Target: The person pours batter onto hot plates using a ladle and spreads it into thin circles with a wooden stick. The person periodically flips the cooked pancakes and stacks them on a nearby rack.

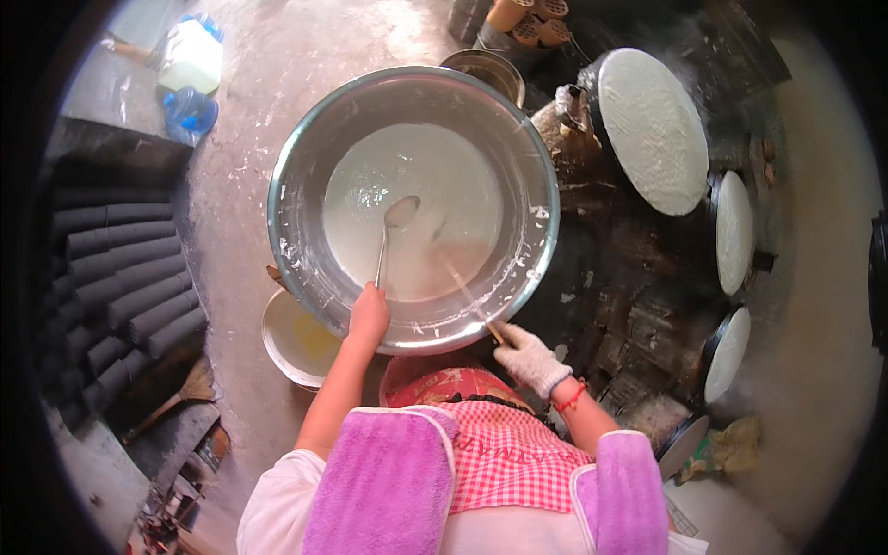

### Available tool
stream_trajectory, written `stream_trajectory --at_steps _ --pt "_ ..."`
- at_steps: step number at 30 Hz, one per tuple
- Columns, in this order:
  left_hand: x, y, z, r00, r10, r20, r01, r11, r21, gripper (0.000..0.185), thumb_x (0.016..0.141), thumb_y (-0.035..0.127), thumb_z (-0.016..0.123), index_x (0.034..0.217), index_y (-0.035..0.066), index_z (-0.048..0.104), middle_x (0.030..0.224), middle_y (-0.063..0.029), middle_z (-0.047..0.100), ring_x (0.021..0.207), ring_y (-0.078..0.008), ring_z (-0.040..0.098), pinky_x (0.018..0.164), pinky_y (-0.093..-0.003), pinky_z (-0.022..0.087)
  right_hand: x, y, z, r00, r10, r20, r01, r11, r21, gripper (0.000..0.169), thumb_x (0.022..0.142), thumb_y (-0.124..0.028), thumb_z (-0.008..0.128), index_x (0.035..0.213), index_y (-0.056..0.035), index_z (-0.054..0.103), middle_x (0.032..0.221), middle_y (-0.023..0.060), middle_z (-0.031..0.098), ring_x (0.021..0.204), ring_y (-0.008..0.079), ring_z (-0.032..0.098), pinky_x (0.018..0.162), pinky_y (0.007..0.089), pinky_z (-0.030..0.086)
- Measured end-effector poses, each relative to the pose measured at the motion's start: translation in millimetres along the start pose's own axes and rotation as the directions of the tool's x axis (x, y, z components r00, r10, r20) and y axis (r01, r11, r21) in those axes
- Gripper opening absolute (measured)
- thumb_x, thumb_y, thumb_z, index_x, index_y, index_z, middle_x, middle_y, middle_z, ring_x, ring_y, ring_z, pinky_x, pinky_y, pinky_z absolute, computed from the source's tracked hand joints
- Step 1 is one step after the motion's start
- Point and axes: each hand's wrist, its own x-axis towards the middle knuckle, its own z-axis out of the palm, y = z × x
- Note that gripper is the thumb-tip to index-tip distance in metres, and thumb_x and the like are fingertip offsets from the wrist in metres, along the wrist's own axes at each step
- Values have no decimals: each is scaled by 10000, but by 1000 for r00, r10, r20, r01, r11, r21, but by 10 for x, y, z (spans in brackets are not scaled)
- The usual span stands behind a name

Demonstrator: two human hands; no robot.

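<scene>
A large metal basin (416, 333) stands before me, with white liquid (409, 159) in its bottom. My bare left hand (368, 312) is closed around the handle of a metal ladle (402, 210), whose bowl is over or in the liquid near the middle; which of the two I cannot tell. In a knitted white glove, my right hand (528, 355) grips a thin wooden stick (472, 298) at the basin's near right rim. The stick slants towards the liquid, and its far end is blurred or hidden.
Round pans with white contents (652, 132) line the right side. A white bucket (272, 340) stands by the basin's near left. Black cylindrical briquettes (125, 270) are stacked at the left, near a broom (198, 385). A metal pot (517, 76) stands behind the basin.
</scene>
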Motion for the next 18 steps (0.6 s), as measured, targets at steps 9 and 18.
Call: stream_trajectory --at_steps 9,18 --pt "70 -255 365 997 52 -63 -54 998 -40 257 1022 231 522 1065 -22 531 866 -289 649 799 -488 628 691 -571 487 50 -311 -120 984 -175 45 180 960 -216 531 908 -82 610 1427 -14 525 1305 158 650 1213 183 605 1047 298 457" --pt "-686 940 192 759 68 647 650 -22 -760 205 1052 240 550 1092 40 524 623 71 304 461 -42 281 393 -227 265 -304 390 -446 906 -422 -12 298 659 -690 511 877 -87 604 1386 -63 562 1045 223 653 951 397 649 833 432 540"
